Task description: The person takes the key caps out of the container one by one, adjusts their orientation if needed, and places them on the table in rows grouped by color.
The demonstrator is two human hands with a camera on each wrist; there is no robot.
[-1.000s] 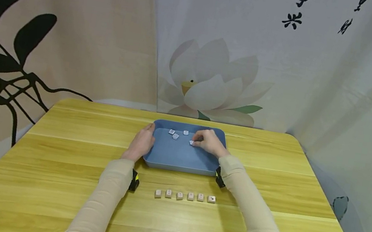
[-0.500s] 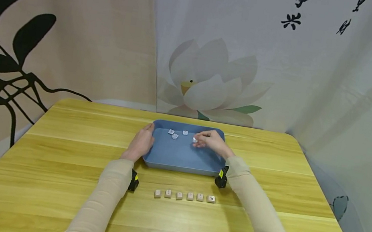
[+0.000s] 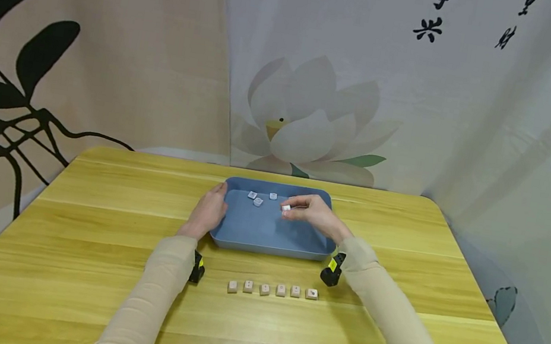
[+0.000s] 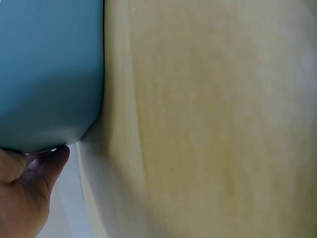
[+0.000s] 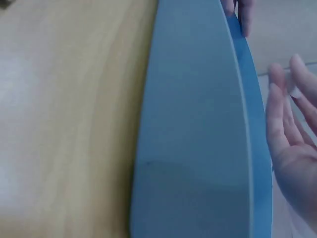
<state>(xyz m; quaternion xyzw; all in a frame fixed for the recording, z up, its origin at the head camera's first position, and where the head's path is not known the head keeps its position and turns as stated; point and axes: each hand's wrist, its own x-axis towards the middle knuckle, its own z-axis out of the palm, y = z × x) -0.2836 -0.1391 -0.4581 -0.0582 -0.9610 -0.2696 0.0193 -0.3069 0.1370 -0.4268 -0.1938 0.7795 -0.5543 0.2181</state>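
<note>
A shallow blue tray (image 3: pixel 268 250) lies toward the table's far side. At its left rim is my left hand (image 3: pixel 207 209), gripping the edge; the left wrist view shows the thumb (image 4: pixel 57 163) against the outer wall. Over the tray's right half, my right hand (image 3: pixel 319 216) pinches a small white keycap (image 3: pixel 286 208) between thumb and fingertips. In the right wrist view, the hand (image 5: pixel 302 163) appears beyond the tray's wall, the keycap (image 5: pixel 295 92) partly hidden by fingers. Three white keycaps (image 3: pixel 258 202) lie toward the back left inside the tray.
In front of the tray, several beige keycaps (image 3: pixel 264 290) form a roughly straight row on the wooden table (image 3: pixel 77 261). A printed curtain (image 3: pixel 163 58) hangs behind the table. A black wrist device (image 3: pixel 332 269) hangs beneath the right sleeve.
My right hand has raised the pinched keycap off the tray floor, and its wrist has shifted slightly right. My left hand keeps its place on the rim.
</note>
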